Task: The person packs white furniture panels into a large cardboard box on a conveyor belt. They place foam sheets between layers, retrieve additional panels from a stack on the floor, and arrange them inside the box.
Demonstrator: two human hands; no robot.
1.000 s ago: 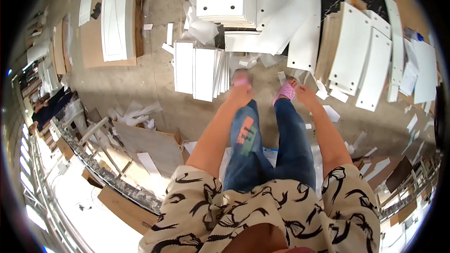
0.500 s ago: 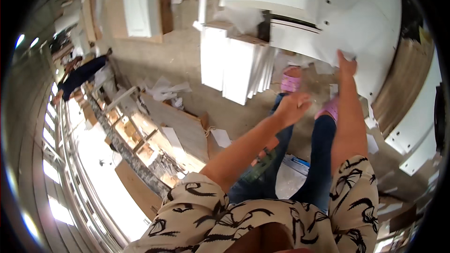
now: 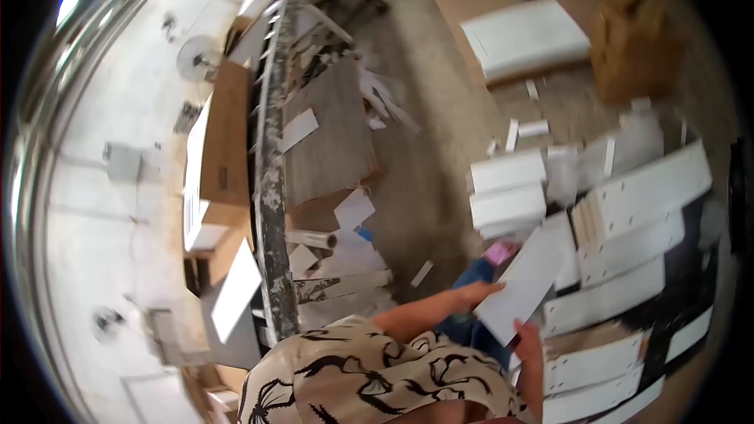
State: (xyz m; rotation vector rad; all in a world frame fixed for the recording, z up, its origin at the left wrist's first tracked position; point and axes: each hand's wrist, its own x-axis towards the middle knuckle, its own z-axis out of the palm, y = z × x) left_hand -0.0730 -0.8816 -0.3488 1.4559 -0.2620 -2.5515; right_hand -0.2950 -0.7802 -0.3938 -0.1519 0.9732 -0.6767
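White panel (image 3: 520, 286), held above blue jeans (image 3: 473, 334), near stacked white boards (image 3: 509, 206): I see the left hand (image 3: 477, 294) clamped on one long edge, the right hand (image 3: 528, 339) on the opposite one, probably to balance its weight.

A panel (image 3: 520, 286) lies between your left hand (image 3: 479, 294) and right hand (image 3: 527, 335). Board stacks (image 3: 609, 298) sit to its right. On your left runs a beam (image 3: 272, 220), a carton (image 3: 225, 141) beyond it. Ahead, a slab (image 3: 528, 35) rests on a sheet (image 3: 462, 4), with a box (image 3: 636, 47) to its right.
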